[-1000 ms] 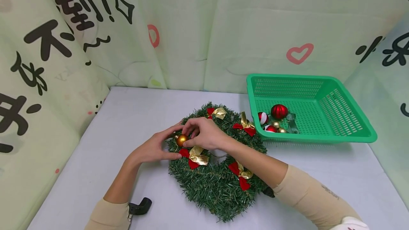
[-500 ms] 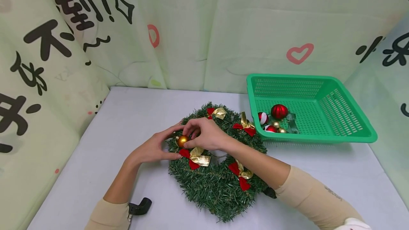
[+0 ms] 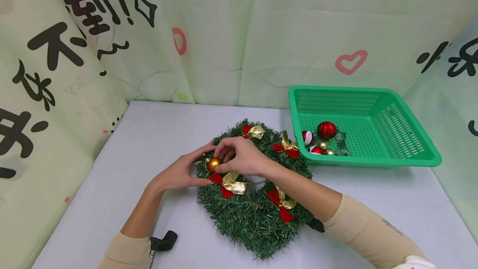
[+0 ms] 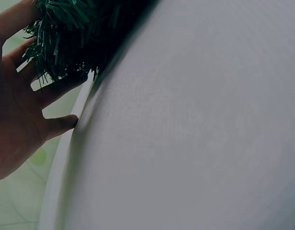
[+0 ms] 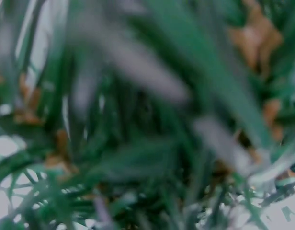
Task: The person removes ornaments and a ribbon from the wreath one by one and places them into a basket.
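A green wreath (image 3: 257,219) with several red and gold bows lies on the white table. At its left edge my left hand (image 3: 179,172) grips the greenery, thumb on the near side. In the left wrist view, that hand (image 4: 18,110) has spread fingers against the wreath's needles (image 4: 71,33). My right hand (image 3: 240,155) reaches across the wreath and pinches a gold bauble (image 3: 214,164) beside a red and gold bow (image 3: 232,184). Some of its fingertips are hidden behind the bauble. Only blurred wreath needles (image 5: 147,158) fill the right wrist view.
A green plastic basket (image 3: 403,136) stands at the back right, close to the wreath. Inside are a large red bauble (image 3: 326,130), red and white balls, small gold balls and a dark green ribbon (image 3: 342,144). A printed curtain (image 3: 231,40) surrounds the table (image 3: 157,128).
The gold bauble has shifted slightly to the right with my right fingertips, and the bow below it has moved a little. My left hand has stayed nearly still.
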The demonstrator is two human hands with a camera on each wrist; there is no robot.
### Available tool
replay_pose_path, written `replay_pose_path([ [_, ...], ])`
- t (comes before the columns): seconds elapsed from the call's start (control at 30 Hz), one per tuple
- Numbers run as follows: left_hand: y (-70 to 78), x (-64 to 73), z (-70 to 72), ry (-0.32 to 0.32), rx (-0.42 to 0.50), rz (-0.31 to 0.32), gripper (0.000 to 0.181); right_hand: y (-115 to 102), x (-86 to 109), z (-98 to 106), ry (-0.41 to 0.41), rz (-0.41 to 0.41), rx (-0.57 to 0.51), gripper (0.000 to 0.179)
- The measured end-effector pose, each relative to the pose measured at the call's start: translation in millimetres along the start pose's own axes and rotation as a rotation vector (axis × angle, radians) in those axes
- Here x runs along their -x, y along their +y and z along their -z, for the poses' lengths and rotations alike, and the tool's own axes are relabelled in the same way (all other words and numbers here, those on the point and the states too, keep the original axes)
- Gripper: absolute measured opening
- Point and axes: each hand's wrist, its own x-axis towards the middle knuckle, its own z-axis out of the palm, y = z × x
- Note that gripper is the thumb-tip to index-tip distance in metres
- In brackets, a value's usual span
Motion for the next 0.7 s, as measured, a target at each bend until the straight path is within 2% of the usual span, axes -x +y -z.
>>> replay_pose_path([
  [0.47, -1.3, 1.6, -6.6, -0.015, 0.007, -0.004, 0.083, -2.0, 8.9, 1.5, 0.017, -0.011, -0.069, 0.026],
  [0.7, 2.6, -0.5, 2.6, -0.009, -0.012, -0.007, 0.084, -11.1, 4.8, 9.3, 0.008, 0.025, -0.054, 0.025],
])
